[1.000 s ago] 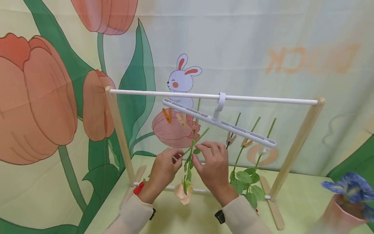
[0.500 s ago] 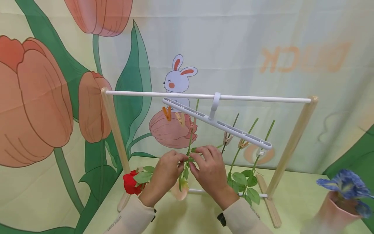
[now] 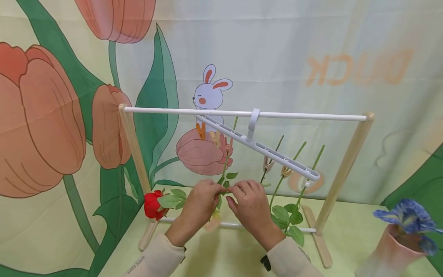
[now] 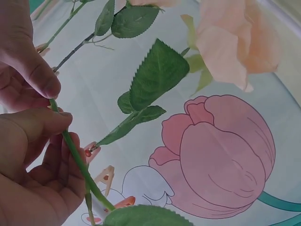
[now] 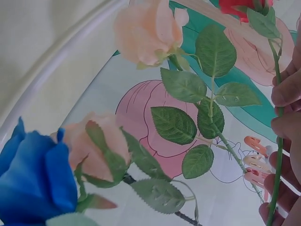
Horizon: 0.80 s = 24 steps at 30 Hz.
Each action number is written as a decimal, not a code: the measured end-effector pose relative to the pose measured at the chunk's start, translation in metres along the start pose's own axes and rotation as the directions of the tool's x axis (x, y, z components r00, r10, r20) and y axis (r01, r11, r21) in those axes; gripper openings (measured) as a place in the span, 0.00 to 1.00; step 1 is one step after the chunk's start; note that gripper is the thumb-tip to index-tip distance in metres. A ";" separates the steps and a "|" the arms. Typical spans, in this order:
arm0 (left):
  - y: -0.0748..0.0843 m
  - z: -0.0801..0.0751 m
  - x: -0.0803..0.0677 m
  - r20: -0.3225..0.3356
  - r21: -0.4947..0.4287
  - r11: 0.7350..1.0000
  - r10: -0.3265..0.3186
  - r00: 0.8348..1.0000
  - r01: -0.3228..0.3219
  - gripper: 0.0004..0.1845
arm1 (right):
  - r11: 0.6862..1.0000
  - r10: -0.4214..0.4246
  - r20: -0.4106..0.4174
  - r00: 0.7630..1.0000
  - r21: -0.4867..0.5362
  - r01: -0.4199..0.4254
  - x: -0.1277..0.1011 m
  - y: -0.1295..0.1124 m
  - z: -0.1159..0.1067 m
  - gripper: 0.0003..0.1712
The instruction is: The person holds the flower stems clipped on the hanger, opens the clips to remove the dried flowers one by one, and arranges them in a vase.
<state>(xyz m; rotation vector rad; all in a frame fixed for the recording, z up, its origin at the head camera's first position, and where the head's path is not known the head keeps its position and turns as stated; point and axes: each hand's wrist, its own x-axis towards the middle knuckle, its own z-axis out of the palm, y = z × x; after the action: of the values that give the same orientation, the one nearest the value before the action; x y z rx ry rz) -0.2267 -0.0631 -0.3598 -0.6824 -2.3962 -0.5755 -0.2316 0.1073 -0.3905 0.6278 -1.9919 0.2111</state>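
Observation:
Both hands hold the green stem (image 4: 80, 162) of a red rose (image 3: 154, 206), which lies nearly level, its bloom left of the left wrist. My left hand (image 3: 200, 202) pinches the stem between thumb and fingers. Close beside it, my right hand (image 3: 252, 204) pinches the stem too, fingertips nearly meeting the left ones. Just behind the hands, a peach rose (image 5: 148, 35) hangs bloom-down from a pink clip (image 3: 227, 146) on a tilted white hanger (image 3: 252, 144). Further left on the hanger, an orange clip (image 3: 200, 131) and a pale yellow clip (image 3: 215, 138) hold nothing.
The hanger hooks over the white rod (image 3: 173, 110) of a wooden-legged rack (image 3: 346, 173). Several clipped flowers hang at right, including a blue rose (image 5: 35, 176) and another peach rose (image 5: 99, 148). A pink vase (image 3: 398, 246) with a blue flower (image 3: 410, 219) stands front right.
The red rose's stem has turned from slanting up rightward to nearly level, and its bloom has come into view at left. Both hands have moved slightly down and closer together.

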 end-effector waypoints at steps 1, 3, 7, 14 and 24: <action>0.000 0.000 0.000 -0.004 -0.011 1.000 0.003 1.000 -0.003 0.09 | 1.000 0.002 -0.003 1.000 0.001 -0.002 -0.001 0.000 0.000 0.14; 0.000 0.001 -0.001 -0.008 -0.033 0.999 0.000 1.000 0.000 0.08 | 1.000 0.007 -0.012 1.000 0.003 -0.007 -0.003 0.001 0.000 0.13; 0.001 0.003 -0.001 -0.019 -0.039 0.999 -0.001 1.000 0.001 0.06 | 1.000 0.025 -0.025 0.999 0.020 -0.024 -0.005 0.002 0.000 0.11; 0.002 0.007 -0.001 -0.088 0.034 0.996 0.082 0.993 -0.079 0.04 | 0.999 0.047 0.014 0.999 0.024 -0.048 -0.005 0.002 -0.004 0.07; -0.001 0.012 -0.004 -0.149 0.159 0.977 0.162 0.975 -0.138 0.05 | 1.000 -0.014 0.051 0.999 -0.017 0.015 -0.004 -0.002 -0.006 0.09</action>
<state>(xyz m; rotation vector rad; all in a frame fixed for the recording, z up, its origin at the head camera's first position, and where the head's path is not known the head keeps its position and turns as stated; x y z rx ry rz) -0.2297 -0.0590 -0.3717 -0.7167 -2.1888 -0.3701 -0.2244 0.1093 -0.3911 0.6421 -2.0347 0.1698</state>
